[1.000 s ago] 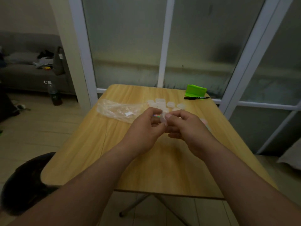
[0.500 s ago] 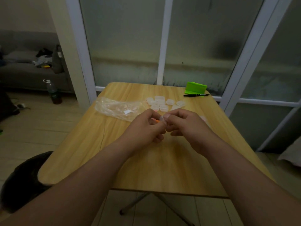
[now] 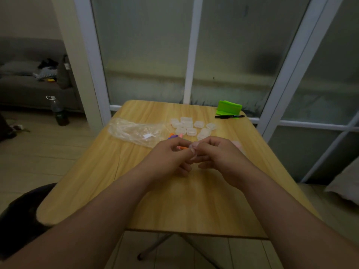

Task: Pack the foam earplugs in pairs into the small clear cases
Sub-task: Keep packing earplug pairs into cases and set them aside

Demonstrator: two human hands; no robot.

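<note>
While an orange earplug sits pinched in the left hand, the right hand curls round a small clear case right beside it, above the middle of the table. Whether this case already holds a plug cannot be told. Just beyond, coloured earplugs lie loose. Farther off sits a cluster of cases, contents unclear. Judgement: packing is under way, with several pairs outstanding. A plastic bag lies far left.

I hold one orange earplug and one clear case. On the table lie about nine more cases, one plastic bag, one black marker and one green stand.
</note>
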